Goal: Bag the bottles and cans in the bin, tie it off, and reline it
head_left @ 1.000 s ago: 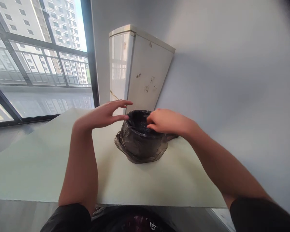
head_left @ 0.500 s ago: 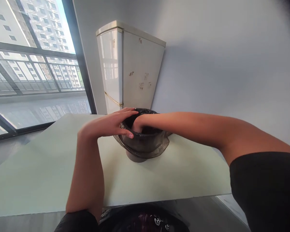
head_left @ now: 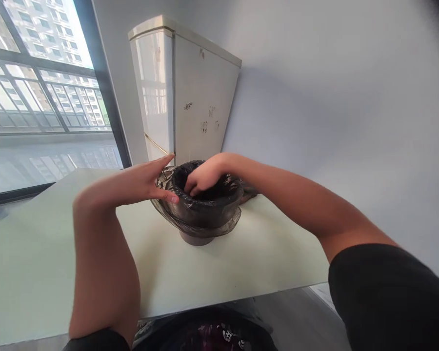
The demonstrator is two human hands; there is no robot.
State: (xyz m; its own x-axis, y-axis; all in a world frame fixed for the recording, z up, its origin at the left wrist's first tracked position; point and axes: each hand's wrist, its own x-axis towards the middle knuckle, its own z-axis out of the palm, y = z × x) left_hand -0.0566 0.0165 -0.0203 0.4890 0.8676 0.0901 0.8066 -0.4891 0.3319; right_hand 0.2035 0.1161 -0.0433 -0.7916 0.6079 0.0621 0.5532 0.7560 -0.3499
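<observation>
A small trash bin (head_left: 196, 239) stands upright on the pale table, lined with a dark, see-through plastic trash bag (head_left: 208, 214). The bag is folded over the rim and hangs loosely down the outside, hiding most of the bin. My left hand (head_left: 159, 183) is at the bin's left side, thumb and fingers spread apart, with the thumb against the bag near the rim. Inside the bin's mouth is my right hand (head_left: 205, 178), its fingers curled downward near the left inner wall. Whatever its fingertips hold, if anything, is hidden.
The pale green tabletop (head_left: 263, 263) extends to both sides, its front edge close to my body. A white refrigerator (head_left: 205, 92) stands behind the table against the wall. Large windows (head_left: 47, 97) are on the left.
My right hand has risen from deep in the bin toward its mouth, so its fingers now show. The left hand has shifted outward from the rim. The whole view has swung slightly right.
</observation>
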